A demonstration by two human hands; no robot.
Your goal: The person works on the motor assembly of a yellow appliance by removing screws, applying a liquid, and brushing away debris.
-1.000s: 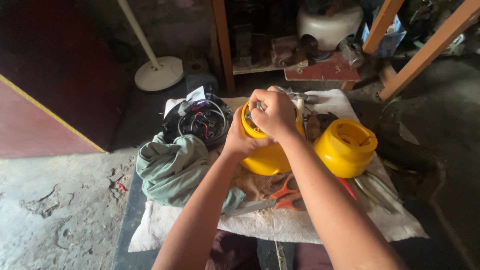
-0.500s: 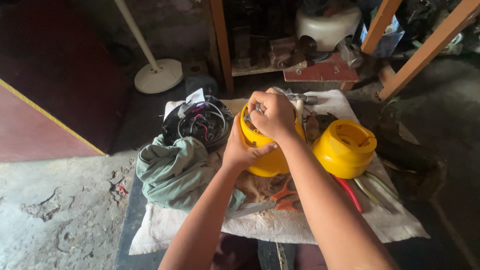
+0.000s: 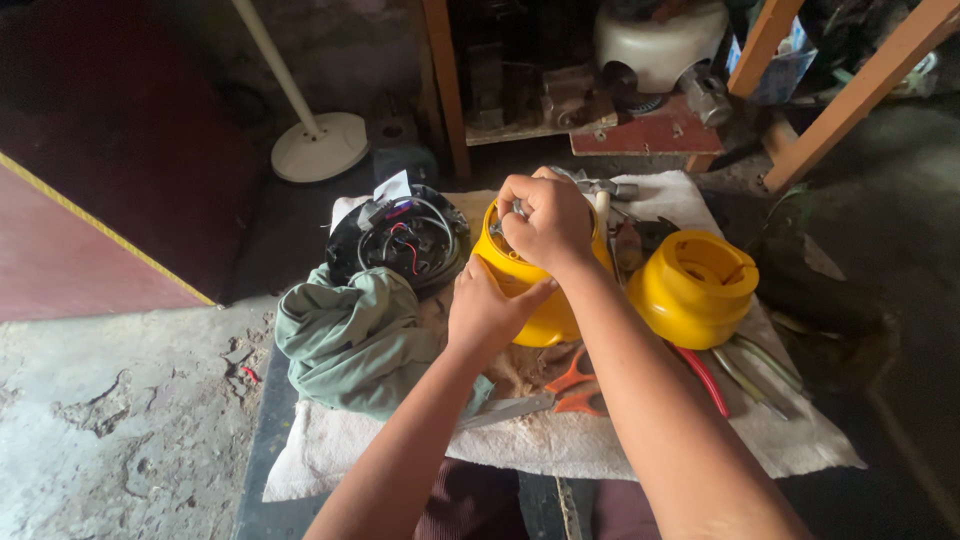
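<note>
Floor (image 3: 120, 400): rough grey concrete, cracked and pitted, near left. Dark red panel (image 3: 70, 260) with yellow edge stripe at far left, leaning low. White round stand base (image 3: 320, 145) with slanted white pole, far centre-left. Wooden uprights (image 3: 445, 80) at far centre; slanted wooden beams (image 3: 850, 90) far right. Low shelf (image 3: 640, 135) behind, cluttered with metal parts. Light dim, daylight soft from left; right side in shadow.

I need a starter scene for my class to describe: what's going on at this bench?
A person steadies a yellow housing with the left hand, while the right hand closes over its open top, holding something small that cannot be made out. A second yellow housing stands to its right on a white cloth. Orange-handled scissors, a green rag and a black wired part lie nearby.
</note>
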